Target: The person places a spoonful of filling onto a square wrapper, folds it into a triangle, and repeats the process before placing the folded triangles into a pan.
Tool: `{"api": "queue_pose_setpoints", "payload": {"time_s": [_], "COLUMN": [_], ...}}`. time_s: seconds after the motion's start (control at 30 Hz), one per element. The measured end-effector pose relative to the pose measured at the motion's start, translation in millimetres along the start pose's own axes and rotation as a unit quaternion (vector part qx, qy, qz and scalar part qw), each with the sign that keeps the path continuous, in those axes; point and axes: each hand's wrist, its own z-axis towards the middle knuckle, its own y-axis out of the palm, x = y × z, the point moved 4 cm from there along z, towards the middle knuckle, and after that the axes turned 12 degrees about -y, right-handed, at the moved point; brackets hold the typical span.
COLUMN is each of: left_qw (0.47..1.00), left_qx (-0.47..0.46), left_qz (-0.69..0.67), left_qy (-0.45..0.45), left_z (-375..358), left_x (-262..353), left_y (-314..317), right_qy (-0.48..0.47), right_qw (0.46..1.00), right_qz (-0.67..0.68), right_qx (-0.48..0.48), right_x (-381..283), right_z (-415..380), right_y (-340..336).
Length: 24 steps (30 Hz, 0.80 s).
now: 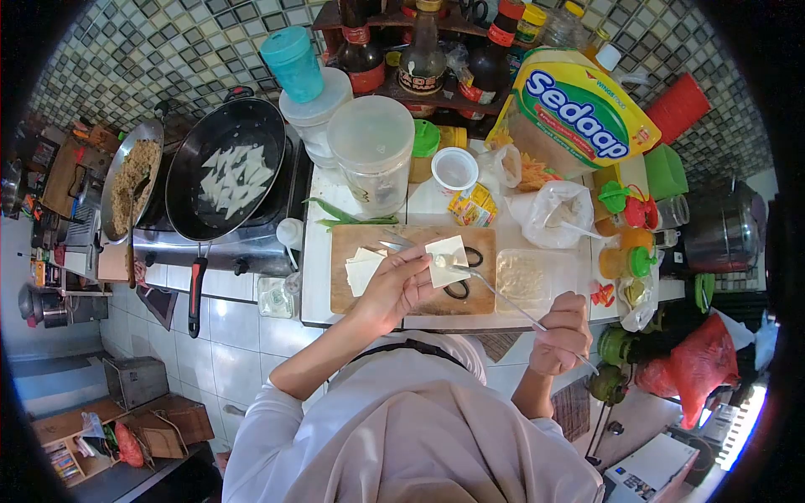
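Note:
A square pale wrapper [447,255] lies across the fingers of my left hand [401,285], above the wooden cutting board [402,308]. My right hand [561,335] is closed round a long thin metal spoon [513,307], whose tip touches the wrapper, with a small pale lump there. More square wrappers [362,270] lie on the board, left of my left hand. Scissors with black handles [457,290] rest on the board, partly hidden under the held wrapper. A clear container [525,277] with pale, beige contents stands just right of the board.
A black pan [178,180] with white pieces and another pan [107,189] with crumbly brown food sit on the stove at left. Green chilies [348,216], tall jars [371,151], a white cup [454,169] and a yellow Sedaap bag [574,105] stand behind the board.

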Motion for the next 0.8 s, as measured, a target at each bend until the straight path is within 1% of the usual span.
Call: {"api": "queue_pose_setpoints", "payload": {"time_s": [0.07,0.17,0.23,0.27,0.33,0.37,0.43,0.53,0.67,0.73,0.8], "left_qw": [1.0,1.0,1.0,1.0,1.0,1.0,1.0,1.0,1.0,1.0,1.0], "left_qx": [-0.002,-0.005,-0.007,-0.008,-0.01,-0.008,-0.006,-0.011,-0.013,-0.01,0.001], "left_qz": [0.001,0.004,0.007,0.007,0.008,0.008,0.008,0.004,0.001,-0.004,-0.002], "left_qy": [-0.001,-0.002,-0.003,-0.002,-0.001,0.0,0.0,0.001,0.004,0.007,0.005], "left_z": [-1.5,-2.3,-1.8,-1.1,-0.5,-0.2,0.2,0.6,2.3,2.8,2.8], "left_x": [1.2,1.5,0.9,0.0,-0.5,-0.6,-0.7,-0.3,-0.8,-0.8,-1.1], "left_y": [2.9,3.9,3.4,2.6,1.9,1.8,1.8,2.9,2.7,1.3,-0.4], "right_qy": [-0.003,0.016,0.05,0.05,0.072,0.072,0.067,0.049,0.045,0.03,0.022], "right_qw": [1.0,1.0,0.999,0.999,0.997,0.997,0.995,0.994,0.993,0.99,0.99], "right_qz": [0.01,0.006,-0.015,-0.015,-0.007,-0.007,-0.008,-0.006,0.008,0.034,0.029], "right_qx": [0.011,0.015,-0.004,-0.004,0.031,0.031,0.07,0.095,0.109,0.131,0.138], "right_x": [-0.5,-0.1,2.8,2.9,5.3,5.6,5.3,4.3,4.0,3.7,3.3], "right_z": [0.1,1.8,1.9,1.2,-1.9,-2.3,-3.3,-4.6,-6.6,-7.9,-7.1], "right_y": [-1.1,-0.4,2.5,2.8,1.2,1.3,-1.9,-4.7,-3.3,-2.9,-2.1]}}
